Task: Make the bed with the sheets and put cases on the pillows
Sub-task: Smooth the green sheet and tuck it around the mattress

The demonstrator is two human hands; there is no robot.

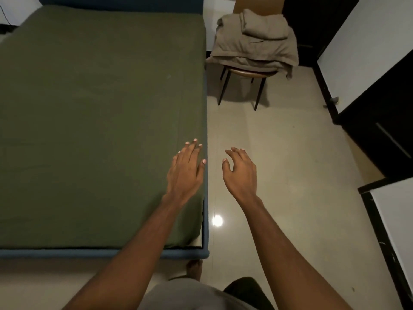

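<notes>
No text, label, brand, number or sign is readable anywhere in this view.

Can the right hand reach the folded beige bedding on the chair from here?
Probably not yet. The right hand hangs open over the pale floor, and the folded beige bedding lies on the brown chair well beyond it. Nothing blocks the way; stepping forward should help.

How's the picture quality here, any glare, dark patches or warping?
Head view: dim, warm light; a round glare spot on the floor beside the bed; the furniture behind the chair is nearly black; wide-angle bending curves the bed frame's edges; left hand and right hand look sharp.
</notes>
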